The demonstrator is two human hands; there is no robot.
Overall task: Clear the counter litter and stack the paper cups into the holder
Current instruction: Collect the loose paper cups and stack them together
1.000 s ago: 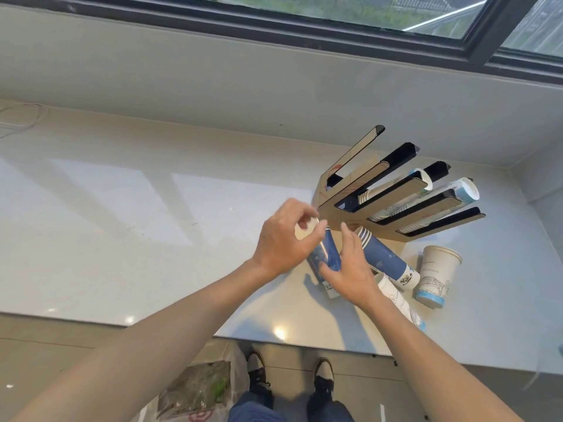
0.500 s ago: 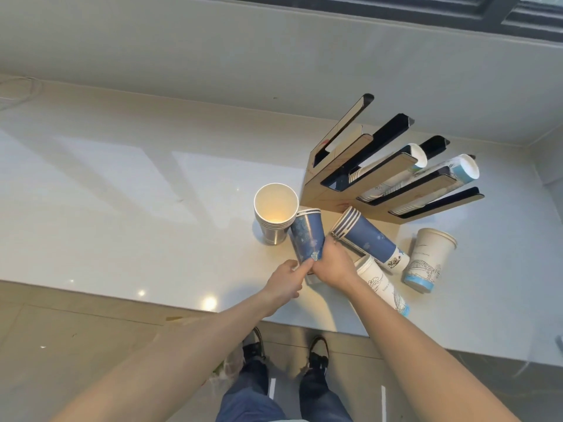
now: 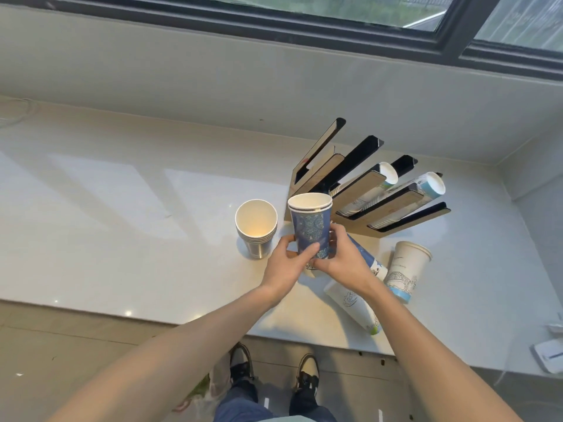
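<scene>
Holding a short stack of blue cups (image 3: 310,228) upright at centre, the left hand (image 3: 288,263) and right hand (image 3: 339,260) close around its lower part from either side, fingers pinching the wall, probably to steady the nested cups before they go into the holder. At 4 o'clock from the hands a white cup stack (image 3: 355,306) lies on its side on the bench (image 3: 122,239), and a tall white cup (image 3: 406,269) stands at 3 o'clock. A silver cup stack (image 3: 256,228) stands just beside, at 9 o'clock. Farther off at 1 o'clock the slotted holder (image 3: 359,190) already carries cups; the lying stacks crowd its near side.
</scene>
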